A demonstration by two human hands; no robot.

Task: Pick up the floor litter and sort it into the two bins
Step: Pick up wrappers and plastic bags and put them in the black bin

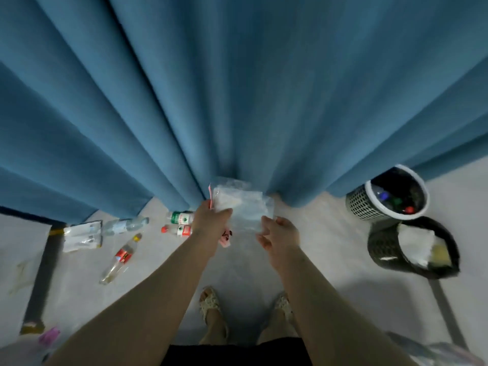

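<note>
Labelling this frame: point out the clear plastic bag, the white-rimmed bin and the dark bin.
clear plastic bag (245, 208), head view, middle of the film.
white-rimmed bin (360, 204), head view, mesh side wall.
dark bin (383, 249), head view, outer side wall.

Bottles on floor: 4. These are upper white bottle (181, 217), lower white bottle (178, 230), clear bottle (126, 225), red-label bottle (122, 256). Bins: 2, white-rimmed bin (359, 204) and dark bin (383, 249). Clear bag (245, 207): 1. Floor packet (81, 235): 1.
</note>
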